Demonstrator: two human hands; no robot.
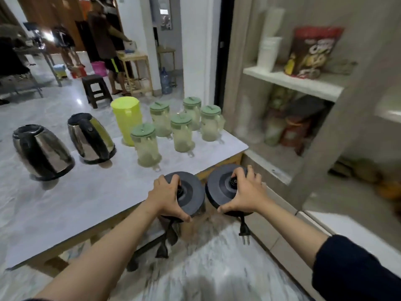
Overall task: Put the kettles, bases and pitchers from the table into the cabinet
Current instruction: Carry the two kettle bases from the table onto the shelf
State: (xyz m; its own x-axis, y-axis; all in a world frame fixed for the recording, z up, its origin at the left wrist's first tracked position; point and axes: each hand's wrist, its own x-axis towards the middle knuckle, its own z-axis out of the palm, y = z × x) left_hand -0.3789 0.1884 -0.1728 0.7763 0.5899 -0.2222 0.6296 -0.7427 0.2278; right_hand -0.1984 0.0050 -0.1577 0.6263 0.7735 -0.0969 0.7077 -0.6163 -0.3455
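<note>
Head view: two kettles (43,152) and pitchers (181,132) are left on the table (86,192). A base (191,193) is clasped by the left hand (168,195), another base (223,185) by the right hand (247,192); the dangling plug (244,232) could be snagged on the cabinet (293,83).

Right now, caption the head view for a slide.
Each hand, left and right, carries a kettle base off the table.

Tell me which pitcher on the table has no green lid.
The tall yellow-green pitcher, opaque and largest, standing behind the five clear green-lidded pitchers, beside the right-hand kettle.
</note>
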